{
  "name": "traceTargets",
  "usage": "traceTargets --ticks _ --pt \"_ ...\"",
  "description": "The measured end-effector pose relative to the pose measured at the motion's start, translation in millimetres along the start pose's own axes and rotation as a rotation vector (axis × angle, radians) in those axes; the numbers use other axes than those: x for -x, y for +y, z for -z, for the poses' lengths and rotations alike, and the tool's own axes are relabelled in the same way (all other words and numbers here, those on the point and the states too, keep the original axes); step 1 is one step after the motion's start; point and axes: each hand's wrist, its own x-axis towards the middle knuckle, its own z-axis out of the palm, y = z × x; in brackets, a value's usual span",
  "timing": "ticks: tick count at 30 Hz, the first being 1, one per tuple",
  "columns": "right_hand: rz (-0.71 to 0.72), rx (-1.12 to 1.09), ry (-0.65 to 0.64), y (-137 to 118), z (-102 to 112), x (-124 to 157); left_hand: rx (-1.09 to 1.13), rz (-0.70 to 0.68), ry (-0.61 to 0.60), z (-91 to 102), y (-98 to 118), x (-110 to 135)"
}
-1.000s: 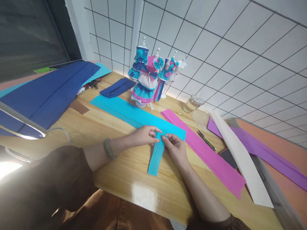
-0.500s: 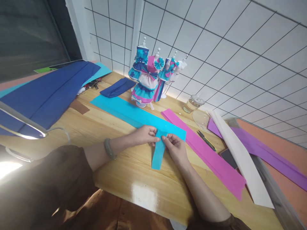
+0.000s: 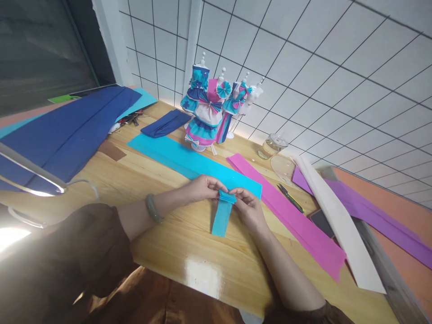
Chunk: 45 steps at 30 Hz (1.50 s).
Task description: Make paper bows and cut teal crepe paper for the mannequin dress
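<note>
A narrow turquoise crepe paper strip [image 3: 221, 220] hangs between my two hands, its upper end gathered into small stacked pleats. My left hand [image 3: 206, 188] pinches the left edge of the pleats. On the right edge, my right hand [image 3: 249, 206] pinches with thumb and fingers. The strip's lower end dangles flat over the wooden table [image 3: 175, 252]. Just behind the hands lies a wide turquoise sheet [image 3: 192, 159], and to the right of them a long pink strip [image 3: 290, 216].
Small dress forms in paper dresses [image 3: 212, 108] stand at the back by the tiled wall. A lidded glass cup [image 3: 272, 146], small scissors [image 3: 290, 199], a white strip [image 3: 340, 229] and a purple strip [image 3: 381, 218] lie rightward. Dark blue sheets [image 3: 67, 130] cover the left.
The top of the turquoise strip, formerly flat between my fingers, now shows stacked pleats facing me. Both hands have shifted only slightly; the hanging end is a little shorter.
</note>
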Motion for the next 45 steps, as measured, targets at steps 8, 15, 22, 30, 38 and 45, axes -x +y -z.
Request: traceTargets --ticks 8,15,22,30,38,45 --pt "0.033 0.036 0.026 5.3 3.3 -0.1 -0.025 -0.035 -0.008 2.6 -1.8 -0.7" --pt "0.071 0.144 0.042 4.5 3.5 1.4 -0.018 -0.018 0.018 2.5 2.3 0.7" --pt "0.087 0.154 0.027 1.9 3.3 1.5 -0.017 -0.012 0.028 3.1 2.6 0.6" --pt "0.090 0.214 0.043 1.3 2.7 2.5 0.202 0.135 -0.002 0.3 12.0 4.6" --pt "0.074 0.207 0.039 -5.0 0.4 4.3 -0.053 -0.032 -0.012 -0.1 2.8 1.6" --pt "0.085 0.138 0.052 -8.6 -8.0 3.1 -0.145 -0.142 0.050 -3.7 6.0 4.4"
